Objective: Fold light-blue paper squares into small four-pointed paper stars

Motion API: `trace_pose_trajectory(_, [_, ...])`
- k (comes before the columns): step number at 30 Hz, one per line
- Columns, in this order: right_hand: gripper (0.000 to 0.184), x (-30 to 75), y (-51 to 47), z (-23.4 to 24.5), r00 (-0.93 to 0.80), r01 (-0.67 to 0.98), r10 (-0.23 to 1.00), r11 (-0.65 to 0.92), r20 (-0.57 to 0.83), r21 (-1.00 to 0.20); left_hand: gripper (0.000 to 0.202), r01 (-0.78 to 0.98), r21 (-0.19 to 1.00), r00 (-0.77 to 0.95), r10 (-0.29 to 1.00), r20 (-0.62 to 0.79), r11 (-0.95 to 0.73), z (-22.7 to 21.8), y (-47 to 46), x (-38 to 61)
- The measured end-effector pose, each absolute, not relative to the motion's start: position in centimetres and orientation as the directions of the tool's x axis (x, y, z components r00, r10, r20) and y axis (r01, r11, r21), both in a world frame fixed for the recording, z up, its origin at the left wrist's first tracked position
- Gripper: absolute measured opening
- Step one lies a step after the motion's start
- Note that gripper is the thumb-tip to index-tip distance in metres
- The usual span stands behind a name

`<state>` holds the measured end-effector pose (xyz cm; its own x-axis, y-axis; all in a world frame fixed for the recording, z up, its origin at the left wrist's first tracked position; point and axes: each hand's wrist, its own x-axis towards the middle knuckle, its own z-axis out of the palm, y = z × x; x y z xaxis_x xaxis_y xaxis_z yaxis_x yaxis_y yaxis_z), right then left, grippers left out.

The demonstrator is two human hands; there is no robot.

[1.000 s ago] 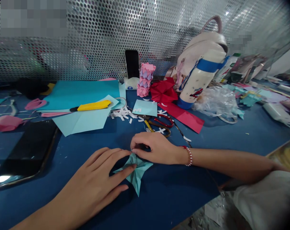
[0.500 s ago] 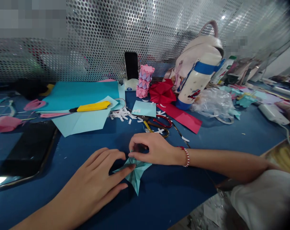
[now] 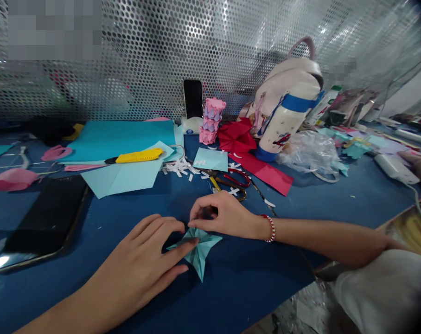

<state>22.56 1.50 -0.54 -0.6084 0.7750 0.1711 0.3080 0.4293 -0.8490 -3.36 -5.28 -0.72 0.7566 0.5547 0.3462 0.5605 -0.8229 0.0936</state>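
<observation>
A light teal folded paper star (image 3: 200, 259), creased and pointed, lies on the blue table. With thumb and index finger pinched together, my right hand (image 3: 226, 215) grips the star's far point; the tip itself is mostly hidden by the fingers. My left hand (image 3: 143, 260) stretches over the star's left side, fingers apart, and one finger rests on its middle. Part of the star's left side is covered by that hand.
Behind the hands are scissors (image 3: 239, 178), white paper scraps (image 3: 180, 168), a light blue square (image 3: 211, 160) and a yellow cutter knife (image 3: 139, 156) on paper sheets. A large black phone or tablet (image 3: 45, 218) lies left. A bottle (image 3: 287, 120) stands at back right.
The whole view has shifted slightly, moving the background right and down. Both hands keep nearly the same pose on the paper star.
</observation>
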Motion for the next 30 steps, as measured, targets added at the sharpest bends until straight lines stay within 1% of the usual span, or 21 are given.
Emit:
trace_pose_trajectory(10, [0.009, 22.51, 1.44, -0.26, -0.604, 0.312, 0.784, 0.400, 0.145, -0.862, 0.035, 0.563, 0.085, 0.760, 0.556, 0.337, -0.822, -0.74, -5.33, -3.44])
trace_pose_trajectory(19, [0.010, 22.34, 1.33, -0.64, -0.557, 0.313, 0.827, 0.302, 0.083, -0.900, 0.034, 0.569, 0.098, 0.760, 0.568, 0.317, -0.816, -0.80, -5.35, -3.62])
trace_pose_trajectory(24, [0.017, 22.17, 1.20, -0.72, -0.547, 0.324, 0.831, 0.327, 0.106, -0.888, 0.033, 0.565, 0.103, 0.762, 0.565, 0.317, -0.819, -0.78, -5.34, -3.57])
trace_pose_trajectory(26, [0.016, 22.30, 1.35, -0.58, -0.562, 0.322, 0.819, 0.344, 0.115, -0.882, 0.034, 0.566, 0.099, 0.761, 0.565, 0.319, -0.818, -0.81, -5.35, -3.58])
trace_pose_trajectory(29, [0.010, 22.76, 1.79, -0.32, -0.622, 0.296, 0.775, 0.368, 0.115, -0.882, 0.035, 0.570, 0.090, 0.761, 0.566, 0.317, -0.817, -0.90, -5.37, -3.65])
trace_pose_trajectory(30, [0.011, 22.94, 1.94, -0.25, -0.642, 0.284, 0.758, 0.372, 0.113, -0.884, 0.035, 0.570, 0.087, 0.762, 0.565, 0.316, -0.817, -0.94, -5.37, -3.68])
